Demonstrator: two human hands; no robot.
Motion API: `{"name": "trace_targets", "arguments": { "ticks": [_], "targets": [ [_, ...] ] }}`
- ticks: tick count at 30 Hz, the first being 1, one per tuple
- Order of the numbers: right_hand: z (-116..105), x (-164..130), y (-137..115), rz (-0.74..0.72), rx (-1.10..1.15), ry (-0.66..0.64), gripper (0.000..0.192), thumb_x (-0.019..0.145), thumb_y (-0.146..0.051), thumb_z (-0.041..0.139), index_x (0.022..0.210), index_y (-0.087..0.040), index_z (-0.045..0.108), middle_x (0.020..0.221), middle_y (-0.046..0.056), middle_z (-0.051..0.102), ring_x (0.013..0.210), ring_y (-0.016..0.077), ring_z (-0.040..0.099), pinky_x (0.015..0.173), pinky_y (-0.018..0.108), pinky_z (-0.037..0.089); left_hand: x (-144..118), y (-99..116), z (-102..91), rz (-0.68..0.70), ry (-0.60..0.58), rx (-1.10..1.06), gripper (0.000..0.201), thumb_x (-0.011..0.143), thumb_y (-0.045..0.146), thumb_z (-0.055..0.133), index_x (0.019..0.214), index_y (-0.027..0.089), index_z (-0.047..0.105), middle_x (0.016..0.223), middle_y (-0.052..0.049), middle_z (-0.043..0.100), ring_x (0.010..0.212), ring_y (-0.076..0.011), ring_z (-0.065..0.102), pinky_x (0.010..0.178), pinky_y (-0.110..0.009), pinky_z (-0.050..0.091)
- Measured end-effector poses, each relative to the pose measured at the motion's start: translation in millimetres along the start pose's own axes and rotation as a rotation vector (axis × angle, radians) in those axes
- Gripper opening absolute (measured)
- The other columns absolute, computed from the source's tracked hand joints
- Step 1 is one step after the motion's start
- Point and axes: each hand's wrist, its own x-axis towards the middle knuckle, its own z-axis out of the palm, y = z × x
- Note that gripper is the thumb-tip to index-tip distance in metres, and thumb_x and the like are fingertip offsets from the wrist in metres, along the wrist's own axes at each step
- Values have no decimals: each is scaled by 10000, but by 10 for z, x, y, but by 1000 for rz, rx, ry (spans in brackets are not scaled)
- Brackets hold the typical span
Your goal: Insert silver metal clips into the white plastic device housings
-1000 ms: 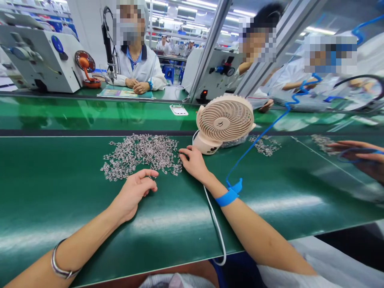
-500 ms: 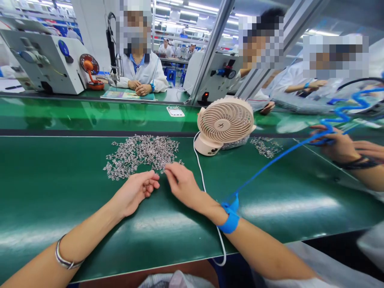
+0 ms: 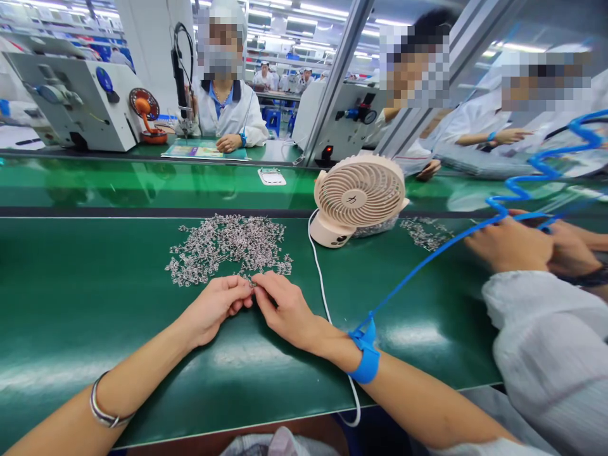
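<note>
A loose pile of small silvery metal parts (image 3: 232, 244) lies on the green work surface (image 3: 85, 278). Just in front of its near edge, my left hand (image 3: 216, 310) is closed in a pinch, thumb against the forefinger. My right hand (image 3: 285, 310) meets it fingertip to fingertip, its thumb and forefinger also drawn together. Between the two sets of fingertips a small metal part (image 3: 251, 284) shows, mostly covered. A blue wrist strap (image 3: 365, 358) circles my right wrist, and a silver bangle (image 3: 101, 405) my left forearm.
A beige fan (image 3: 356, 196) stands right of the pile, its white cable (image 3: 323, 285) running to the front edge. A blue coiled cord (image 3: 427, 256) stretches right from my strap. At right are a co-worker's hands (image 3: 517, 244) and sleeve. A white frame-like piece (image 3: 272, 177) lies beyond the ledge.
My right hand has moved slightly down and left from the pile's edge to join my left fingertips. At right, a co-worker's sleeved arm has reached in across the surface.
</note>
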Motion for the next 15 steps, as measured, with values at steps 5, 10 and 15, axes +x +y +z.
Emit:
{"name": "trace_targets", "arguments": {
  "ticks": [5, 10, 15],
  "targets": [
    [7, 4, 11, 56, 56, -2, 156, 875, -120, 402, 866, -154, 553, 694, 29, 530, 652, 139, 484, 609, 266, 414, 3, 14, -2, 2, 4, 2, 271, 609, 373, 653, 598, 158, 488, 560, 40, 489, 516, -57, 330, 511, -211, 235],
    [-6, 14, 13, 114, 104, -9, 152, 870, -129, 416, 816, -161, 555, 692, 24, 548, 652, 131, 498, 613, 263, 411, -5, 15, -2, 12, 7, 2, 266, 612, 372, 655, 597, 159, 496, 565, 38, 481, 513, -62, 330, 508, -216, 235],
    [-6, 29, -4, 163, 122, -9, 155, 853, -134, 428, 727, -178, 507, 642, -1, 507, 605, 117, 467, 567, 249, 381, -18, 19, 10, 23, 29, -7, 267, 614, 371, 652, 579, 155, 499, 558, 33, 478, 507, -62, 332, 503, -211, 247]
  ]
}}
